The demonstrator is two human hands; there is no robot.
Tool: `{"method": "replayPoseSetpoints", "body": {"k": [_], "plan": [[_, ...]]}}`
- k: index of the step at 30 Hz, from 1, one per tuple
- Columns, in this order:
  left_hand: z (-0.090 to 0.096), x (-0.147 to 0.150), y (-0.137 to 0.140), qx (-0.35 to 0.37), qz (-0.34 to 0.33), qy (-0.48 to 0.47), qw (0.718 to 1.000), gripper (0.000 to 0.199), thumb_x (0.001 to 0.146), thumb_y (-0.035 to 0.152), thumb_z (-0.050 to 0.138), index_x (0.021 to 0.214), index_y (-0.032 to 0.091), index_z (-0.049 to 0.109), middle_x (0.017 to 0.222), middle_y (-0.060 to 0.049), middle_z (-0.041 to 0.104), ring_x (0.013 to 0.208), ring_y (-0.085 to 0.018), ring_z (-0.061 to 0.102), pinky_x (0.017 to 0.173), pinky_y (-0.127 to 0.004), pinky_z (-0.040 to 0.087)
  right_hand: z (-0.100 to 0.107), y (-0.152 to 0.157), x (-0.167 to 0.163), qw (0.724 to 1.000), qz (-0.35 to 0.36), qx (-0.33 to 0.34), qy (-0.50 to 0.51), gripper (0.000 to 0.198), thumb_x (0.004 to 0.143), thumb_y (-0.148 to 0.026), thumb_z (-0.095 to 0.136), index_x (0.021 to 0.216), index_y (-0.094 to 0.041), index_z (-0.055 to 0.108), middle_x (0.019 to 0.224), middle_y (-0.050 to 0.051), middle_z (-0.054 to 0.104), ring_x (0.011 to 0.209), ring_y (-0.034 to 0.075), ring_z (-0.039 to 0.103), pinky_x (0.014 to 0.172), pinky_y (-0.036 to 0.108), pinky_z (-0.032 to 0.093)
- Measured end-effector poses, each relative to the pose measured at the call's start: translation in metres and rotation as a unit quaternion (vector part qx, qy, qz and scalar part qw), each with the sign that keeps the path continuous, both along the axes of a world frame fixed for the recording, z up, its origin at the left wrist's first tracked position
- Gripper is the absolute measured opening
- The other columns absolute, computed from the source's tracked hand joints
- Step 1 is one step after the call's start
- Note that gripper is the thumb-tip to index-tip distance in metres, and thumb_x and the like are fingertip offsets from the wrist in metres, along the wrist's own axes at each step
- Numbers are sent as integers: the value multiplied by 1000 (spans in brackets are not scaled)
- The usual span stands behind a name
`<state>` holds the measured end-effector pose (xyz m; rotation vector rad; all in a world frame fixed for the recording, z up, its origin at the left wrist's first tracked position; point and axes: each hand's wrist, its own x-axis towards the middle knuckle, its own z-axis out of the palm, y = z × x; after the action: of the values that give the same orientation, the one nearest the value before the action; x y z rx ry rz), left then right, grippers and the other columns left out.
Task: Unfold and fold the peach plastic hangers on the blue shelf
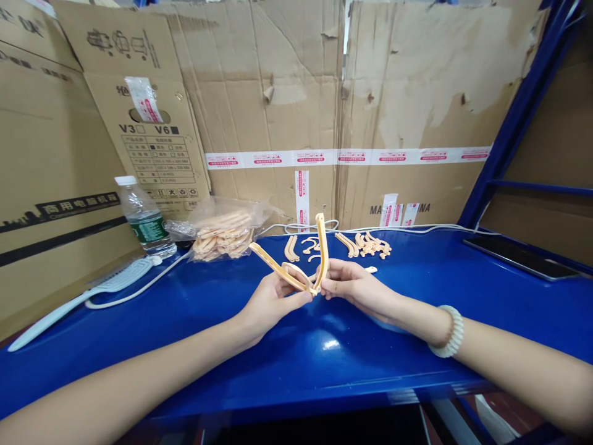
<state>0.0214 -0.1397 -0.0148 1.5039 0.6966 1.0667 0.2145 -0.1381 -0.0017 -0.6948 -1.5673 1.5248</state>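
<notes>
A beige plastic V-shaped hinged clip (323, 247) is held up over the blue table, its two long arms spread apart. My left hand (273, 306) is closed on the left arm near the joint, thumb along the lower end. Fingers of my right hand (354, 285) pinch the right arm close to the same joint. A smaller curved piece (296, 269) shows between the arms by the left fingers; whether it is attached I cannot tell. Behind the hands lie loose curved strips (291, 248), more strips (347, 245) and a pile of small beige parts (374, 245).
A clear bag of beige parts (225, 235) stands at the left back, beside a water bottle (146, 216). A pale blue hairbrush (88, 296) and a white cable (134, 301) lie at left. A phone (528, 258) rests at right. Cardboard (278, 93) walls the back.
</notes>
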Motion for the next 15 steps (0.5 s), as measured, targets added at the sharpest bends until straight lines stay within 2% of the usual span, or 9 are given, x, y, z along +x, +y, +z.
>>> {"method": "replayPoseSetpoints", "body": {"k": [6,10,15], "plan": [[4,1,-4,4,7,8,1000,26,70,19,78,84,16,57,87,-3,72,87,-18,67,84,-31,50,-4,2,1,999,10,48,-8,22,74,-34,73,82,-17,62,80,2,62,76,14,57,77,28,45],[3,2,-4,-23,21,1,1000,29,67,19,80,85,16,57,88,-5,73,87,-19,68,84,-31,51,-4,2,2,998,-3,67,-19,20,75,-33,72,83,-17,63,85,4,65,81,16,60,83,31,46],[3,1,-5,-36,31,-17,999,32,64,20,82,84,15,57,88,-5,73,86,-20,69,85,-32,52,-4,2,2,998,-8,65,-25,21,73,-32,73,85,-16,66,85,4,67,78,16,61,80,30,47]]}}
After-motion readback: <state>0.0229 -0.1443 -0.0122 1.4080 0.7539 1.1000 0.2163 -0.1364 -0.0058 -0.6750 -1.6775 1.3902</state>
